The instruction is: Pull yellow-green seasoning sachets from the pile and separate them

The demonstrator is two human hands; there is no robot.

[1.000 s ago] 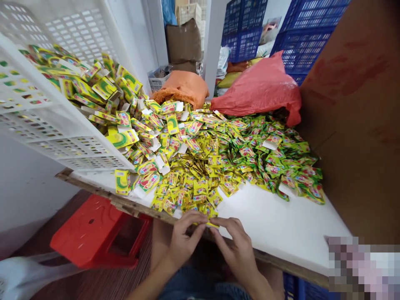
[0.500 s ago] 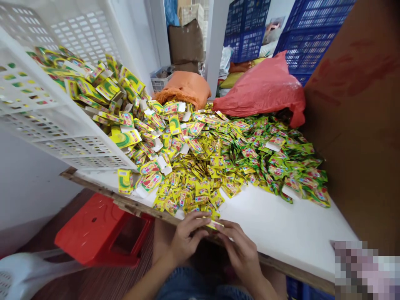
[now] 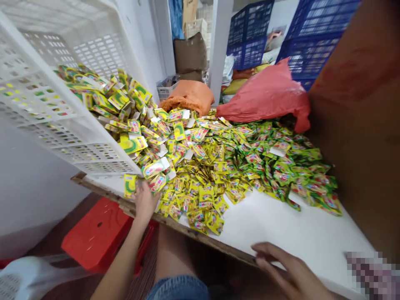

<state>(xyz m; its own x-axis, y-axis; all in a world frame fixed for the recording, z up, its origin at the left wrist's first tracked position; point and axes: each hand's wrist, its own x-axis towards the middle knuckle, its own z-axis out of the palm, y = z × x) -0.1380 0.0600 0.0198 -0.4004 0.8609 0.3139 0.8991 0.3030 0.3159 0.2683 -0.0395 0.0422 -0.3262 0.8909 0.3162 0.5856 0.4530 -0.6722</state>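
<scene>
at the left hand (image 3: pixel 145 202), small yellow boxes (image 3: pixel 158 183); right hand (image 3: pixel 278 264) well apart, empty.

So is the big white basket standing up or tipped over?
The white basket is tipped over: yellow boxes spill through its sideways opening onto the table.

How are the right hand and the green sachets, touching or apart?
Apart. The head view shows a wide stretch of white tabletop between the right hand and the green sachets.
</scene>
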